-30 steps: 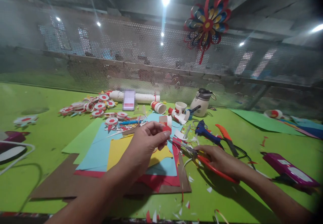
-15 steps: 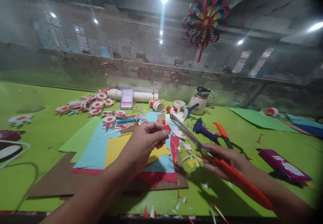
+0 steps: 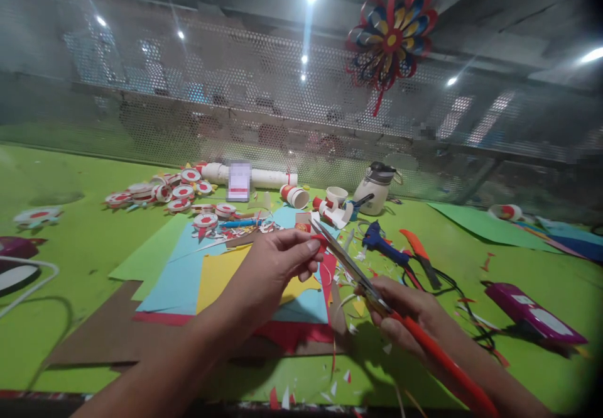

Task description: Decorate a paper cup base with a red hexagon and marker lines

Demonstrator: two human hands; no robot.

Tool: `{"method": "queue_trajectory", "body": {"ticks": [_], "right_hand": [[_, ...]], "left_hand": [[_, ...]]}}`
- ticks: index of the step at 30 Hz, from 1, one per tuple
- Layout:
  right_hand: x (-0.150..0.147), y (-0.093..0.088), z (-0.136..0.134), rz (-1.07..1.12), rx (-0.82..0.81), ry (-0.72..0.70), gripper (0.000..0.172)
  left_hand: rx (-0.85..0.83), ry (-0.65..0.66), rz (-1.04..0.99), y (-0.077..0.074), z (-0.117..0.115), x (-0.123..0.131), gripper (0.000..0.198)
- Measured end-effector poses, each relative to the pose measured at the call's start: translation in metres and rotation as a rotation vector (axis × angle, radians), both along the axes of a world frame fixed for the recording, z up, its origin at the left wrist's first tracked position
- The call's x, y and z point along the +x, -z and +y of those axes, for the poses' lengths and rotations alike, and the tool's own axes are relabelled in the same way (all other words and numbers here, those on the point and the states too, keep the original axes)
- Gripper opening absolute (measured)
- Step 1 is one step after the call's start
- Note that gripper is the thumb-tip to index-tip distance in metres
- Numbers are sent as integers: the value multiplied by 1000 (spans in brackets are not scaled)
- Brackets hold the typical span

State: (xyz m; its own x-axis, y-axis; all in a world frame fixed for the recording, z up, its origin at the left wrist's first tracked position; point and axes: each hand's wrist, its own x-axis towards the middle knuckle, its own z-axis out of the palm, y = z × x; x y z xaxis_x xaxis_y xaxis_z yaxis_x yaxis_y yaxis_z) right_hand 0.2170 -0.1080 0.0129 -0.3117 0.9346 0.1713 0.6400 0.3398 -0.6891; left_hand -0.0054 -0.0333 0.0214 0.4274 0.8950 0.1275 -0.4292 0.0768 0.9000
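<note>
Two hands (image 3: pixel 279 258) (image 3: pixel 406 305) forward, close together

The scissors (image 3: pixel 419 336) have orange-red handles and silvery blades; the slip (image 3: pixel 322 240) by them is red. Lime green covers the counter (image 3: pixel 452 242). One sheet (image 3: pixel 221 280) is plain yellow, over light blue paper (image 3: pixel 176 286) edged by red, on brown cardboard (image 3: pixel 94 336). White discs (image 3: pixel 206 220) carry red centres. The glue gun (image 3: pixel 384 243) is deep blue, the knife (image 3: pixel 417 251) orange and dark grey, the bottle (image 3: pixel 372 195) off-white under black. Red, blue and yellow loops pattern the ornament (image 3: pixel 392 41); dots pattern the grey mesh (image 3: pixel 264 116).
</note>
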Motion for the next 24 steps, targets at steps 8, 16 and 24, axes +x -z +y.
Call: {"method": "queue_trajectory", "body": {"ticks": [8, 16, 24], "right_hand": [[4, 6, 1, 22, -1, -40, 33], [2, 9, 0, -89, 113, 35, 32], [-4, 5, -4, -58, 67, 78, 33]], "left_hand": [[23, -30, 28, 2, 0, 1, 15], [22, -40, 42, 1, 0, 1, 15], [4, -56, 16, 2, 0, 3, 16]]}}
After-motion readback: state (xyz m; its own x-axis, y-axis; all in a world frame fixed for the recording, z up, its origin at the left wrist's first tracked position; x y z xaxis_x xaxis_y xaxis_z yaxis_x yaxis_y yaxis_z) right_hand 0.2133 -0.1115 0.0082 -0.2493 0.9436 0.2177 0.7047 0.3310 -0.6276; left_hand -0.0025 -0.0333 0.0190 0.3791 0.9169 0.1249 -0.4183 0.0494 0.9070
